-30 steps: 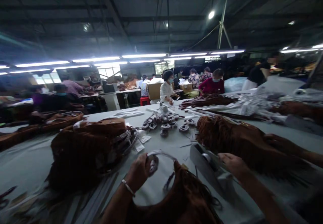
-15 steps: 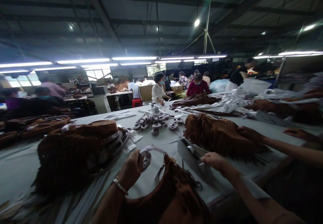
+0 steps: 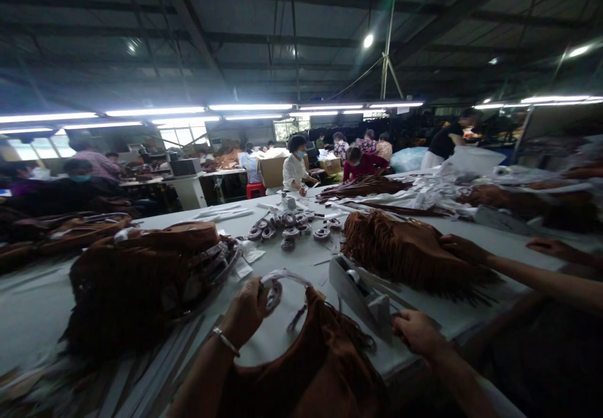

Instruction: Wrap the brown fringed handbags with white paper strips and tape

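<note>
My left hand point(image 3: 245, 314), with a bracelet at the wrist, is closed around the white-wrapped handle of a brown fringed bag point(image 3: 306, 361) at the table's near edge. A coiled, wrapped strap point(image 3: 274, 297) hangs beside its fingers. Just right of the bag stands a grey tape dispenser point(image 3: 355, 292) with a roll in it. Close to the dispenser's near end, my right hand point(image 3: 419, 333) is closed in a pinch. What lies between its fingertips is too small and dark to make out.
Brown fringed bags are piled at left point(image 3: 141, 286). Another fringed brown piece point(image 3: 396, 248) lies at right under a co-worker's hand point(image 3: 464, 248). Several coiled straps point(image 3: 287, 223) cover the table's middle. Across the table point(image 3: 277, 267) sits a person in white point(image 3: 294, 170).
My right hand has drawn back from the tape dispenser, to the right and toward me. My left hand keeps its hold on the bag's handle, almost unmoved.
</note>
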Tool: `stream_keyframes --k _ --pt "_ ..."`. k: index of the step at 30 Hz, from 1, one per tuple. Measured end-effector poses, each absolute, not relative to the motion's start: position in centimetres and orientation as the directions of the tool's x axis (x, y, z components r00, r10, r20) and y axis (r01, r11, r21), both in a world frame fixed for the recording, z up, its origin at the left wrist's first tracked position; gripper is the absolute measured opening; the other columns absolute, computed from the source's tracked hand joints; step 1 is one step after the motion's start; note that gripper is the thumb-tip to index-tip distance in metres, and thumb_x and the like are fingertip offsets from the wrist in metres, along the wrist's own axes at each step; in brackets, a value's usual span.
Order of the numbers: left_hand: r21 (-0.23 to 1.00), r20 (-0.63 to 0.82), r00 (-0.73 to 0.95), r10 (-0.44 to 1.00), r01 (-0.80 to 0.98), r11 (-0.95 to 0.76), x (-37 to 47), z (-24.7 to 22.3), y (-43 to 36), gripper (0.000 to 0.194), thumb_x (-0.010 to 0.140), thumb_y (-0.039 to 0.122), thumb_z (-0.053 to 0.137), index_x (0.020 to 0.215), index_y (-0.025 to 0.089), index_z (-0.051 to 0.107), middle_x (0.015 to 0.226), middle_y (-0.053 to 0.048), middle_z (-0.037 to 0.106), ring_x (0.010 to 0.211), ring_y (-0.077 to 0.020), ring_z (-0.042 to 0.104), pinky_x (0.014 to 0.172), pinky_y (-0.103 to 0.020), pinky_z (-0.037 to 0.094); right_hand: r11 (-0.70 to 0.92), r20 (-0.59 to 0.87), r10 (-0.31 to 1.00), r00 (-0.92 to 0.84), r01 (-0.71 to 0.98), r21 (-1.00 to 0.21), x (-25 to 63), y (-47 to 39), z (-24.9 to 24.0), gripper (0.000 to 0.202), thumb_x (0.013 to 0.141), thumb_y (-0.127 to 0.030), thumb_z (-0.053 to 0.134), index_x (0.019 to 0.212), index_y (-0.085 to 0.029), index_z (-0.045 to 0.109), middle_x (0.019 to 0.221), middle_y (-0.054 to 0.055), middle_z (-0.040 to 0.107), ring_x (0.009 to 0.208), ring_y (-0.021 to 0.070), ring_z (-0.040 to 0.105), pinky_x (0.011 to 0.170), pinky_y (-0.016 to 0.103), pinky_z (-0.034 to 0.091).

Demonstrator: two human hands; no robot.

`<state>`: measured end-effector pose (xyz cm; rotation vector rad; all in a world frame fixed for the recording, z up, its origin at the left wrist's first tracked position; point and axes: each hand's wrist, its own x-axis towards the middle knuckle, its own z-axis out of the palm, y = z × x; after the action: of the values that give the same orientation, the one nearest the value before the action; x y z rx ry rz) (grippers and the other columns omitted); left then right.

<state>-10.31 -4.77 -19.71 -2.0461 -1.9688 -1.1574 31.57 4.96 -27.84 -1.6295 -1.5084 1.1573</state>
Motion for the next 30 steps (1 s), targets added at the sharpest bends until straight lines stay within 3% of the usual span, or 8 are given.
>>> stream_keyframes --k 3,5,8,10,12,19,26,30 --pt "0.450 0.542 -0.110 0.833 0.875 -0.177 -10.1 -19.3 -5.2 0.020 0.095 0.030 0.046 0.099 0.018 0.061 0.087 -0.010 0.069 0.077 -0.0224 0.065 0.072 -0.035 0.053 -0.095 -0.152 0.985 -0.082 0.476 -0.874 30.9 3.6 -28.6 0.029 0.058 -0.044 0.065 0.042 -0.022 0.057 0.045 0.004 0.056 0.048 0.0165 0.050 0.048 0.028 0.034" --pt "0.464 0.525 -0.112 0.844 0.869 -0.174 -10.0 -19.1 -5.6 0.015 0.095 0.027 0.046 0.095 0.018 0.059 0.085 -0.009 0.068 0.075 -0.0206 0.063 0.070 -0.033 0.051 -0.018 -0.115 0.973 -0.198 0.438 -0.899 29.6 2.7 -28.4 0.031 0.062 -0.049 0.067 0.047 -0.022 0.064 0.048 0.003 0.058 0.048 0.0157 0.049 0.048 0.029 0.035" --pt "0.496 0.493 -0.131 0.860 0.855 -0.154 -9.7 -18.7 -6.1 0.011 0.094 0.023 0.048 0.094 0.018 0.057 0.086 -0.009 0.067 0.076 -0.0195 0.061 0.069 -0.031 0.048 0.056 -0.054 0.913 -0.405 0.254 -0.965 25.7 1.5 -26.9 0.036 0.070 -0.060 0.070 0.062 -0.024 0.072 0.054 0.002 0.060 0.048 0.0157 0.048 0.047 0.030 0.037" --pt "0.505 0.474 -0.145 0.868 0.852 -0.134 -9.5 -18.5 -6.4 0.011 0.094 0.022 0.048 0.095 0.017 0.057 0.087 -0.009 0.067 0.076 -0.0198 0.061 0.070 -0.031 0.048 0.054 -0.011 0.876 -0.483 0.121 -0.991 21.7 0.8 -25.0 0.038 0.067 -0.062 0.076 0.066 -0.024 0.075 0.060 0.005 0.063 0.053 0.0178 0.052 0.049 0.030 0.041" --pt "0.502 0.463 -0.147 0.874 0.856 -0.122 -9.2 -18.2 -6.7 0.011 0.096 0.024 0.047 0.096 0.018 0.056 0.089 -0.009 0.067 0.078 -0.0207 0.062 0.071 -0.031 0.048 0.045 0.035 0.867 -0.497 0.009 -0.999 17.2 0.3 -22.6 0.042 0.066 -0.062 0.079 0.069 -0.021 0.076 0.061 0.005 0.064 0.055 0.0166 0.052 0.050 0.029 0.042" --pt "0.499 0.487 -0.148 0.861 0.856 -0.135 -9.2 -18.7 -6.9 0.016 0.099 0.031 0.044 0.100 0.019 0.054 0.090 -0.010 0.067 0.080 -0.0225 0.063 0.073 -0.033 0.048 -0.057 0.048 0.864 -0.502 -0.193 -0.979 5.2 -0.5 -18.1 0.047 0.063 -0.061 0.080 0.071 -0.015 0.072 0.047 -0.004 0.050 0.040 0.0067 0.034 0.039 0.022 0.022" --pt "0.495 0.485 -0.137 0.864 0.857 -0.142 -9.3 -18.8 -7.0 0.018 0.102 0.031 0.039 0.096 0.020 0.051 0.089 -0.010 0.065 0.080 -0.0230 0.061 0.072 -0.034 0.045 -0.126 -0.030 0.877 -0.480 -0.170 -0.977 3.4 -0.2 -19.6 0.048 0.060 -0.060 0.081 0.060 -0.017 0.059 0.042 -0.007 0.044 0.037 0.0051 0.031 0.038 0.021 0.019" --pt "0.485 0.502 -0.119 0.857 0.859 -0.166 -9.1 -18.4 -7.3 0.015 0.101 0.028 0.039 0.097 0.020 0.051 0.089 -0.009 0.064 0.079 -0.0217 0.059 0.072 -0.033 0.043 -0.159 -0.046 0.852 -0.521 -0.175 -0.972 3.7 -0.2 -19.6 0.053 0.060 -0.065 0.081 0.064 -0.017 0.059 0.044 -0.007 0.044 0.038 0.0043 0.031 0.038 0.020 0.020"
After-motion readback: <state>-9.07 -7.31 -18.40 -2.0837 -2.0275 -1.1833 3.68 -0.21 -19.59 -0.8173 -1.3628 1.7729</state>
